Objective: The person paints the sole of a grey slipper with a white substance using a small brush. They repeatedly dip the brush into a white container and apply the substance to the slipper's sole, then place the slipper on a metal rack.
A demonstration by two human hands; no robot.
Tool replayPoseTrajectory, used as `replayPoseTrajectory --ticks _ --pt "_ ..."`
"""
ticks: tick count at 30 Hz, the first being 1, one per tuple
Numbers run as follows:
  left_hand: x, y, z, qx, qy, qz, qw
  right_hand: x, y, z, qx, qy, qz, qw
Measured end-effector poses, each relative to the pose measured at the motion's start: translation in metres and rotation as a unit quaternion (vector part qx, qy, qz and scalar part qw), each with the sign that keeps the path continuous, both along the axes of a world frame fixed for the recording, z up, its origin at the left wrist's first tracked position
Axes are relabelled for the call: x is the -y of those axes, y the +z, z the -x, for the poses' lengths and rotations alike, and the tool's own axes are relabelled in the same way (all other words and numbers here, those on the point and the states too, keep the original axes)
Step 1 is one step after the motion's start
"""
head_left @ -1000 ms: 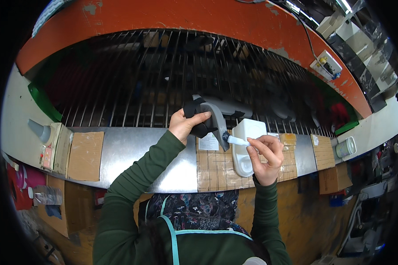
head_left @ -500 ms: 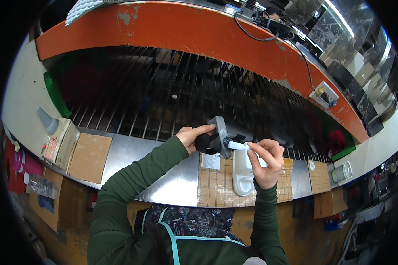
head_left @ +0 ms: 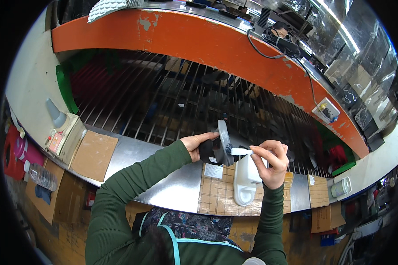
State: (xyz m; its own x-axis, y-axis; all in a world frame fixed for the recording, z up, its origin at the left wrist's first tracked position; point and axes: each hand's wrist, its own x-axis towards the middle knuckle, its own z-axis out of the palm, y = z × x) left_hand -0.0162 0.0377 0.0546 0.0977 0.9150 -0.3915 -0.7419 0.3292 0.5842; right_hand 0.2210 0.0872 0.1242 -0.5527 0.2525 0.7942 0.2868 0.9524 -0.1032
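Note:
My left hand (head_left: 200,143) grips a dark shoe (head_left: 206,153) with a grey sole (head_left: 224,136), held up in front of the bench's middle. The sole faces right and is seen nearly edge-on. Between the thumb and fingers of my right hand (head_left: 272,161) is a white-handled brush (head_left: 240,151). Its dark bristles touch the lower part of the sole. Just below the brush stands a white plastic pot (head_left: 244,183) with a round cup at its near end, partly covered by my right hand.
Cardboard (head_left: 219,194) lies under the pot on the metal ledge (head_left: 168,185). Beyond runs a conveyor of metal rods (head_left: 163,119), backed by an orange beam (head_left: 172,35). A control box (head_left: 64,141) stands left, a white cup (head_left: 340,187) right. A person (head_left: 280,30) is far off.
The view has shifted, so the bench sits a little lower in it. The sole is turned more edge-on. The brush stays against its lower part, with both hands holding on as before.

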Motion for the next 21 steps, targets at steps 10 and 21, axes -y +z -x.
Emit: replayPoseTrajectory --ticks 10,21 --pt "0.012 -0.038 0.021 0.097 0.031 -0.021 0.995 -0.009 0.0 0.0 0.011 0.079 0.078 0.994" --pt "0.063 -0.113 0.041 0.067 0.116 -0.353 0.926 0.08 -0.081 0.036 0.0 0.079 0.245 0.966"
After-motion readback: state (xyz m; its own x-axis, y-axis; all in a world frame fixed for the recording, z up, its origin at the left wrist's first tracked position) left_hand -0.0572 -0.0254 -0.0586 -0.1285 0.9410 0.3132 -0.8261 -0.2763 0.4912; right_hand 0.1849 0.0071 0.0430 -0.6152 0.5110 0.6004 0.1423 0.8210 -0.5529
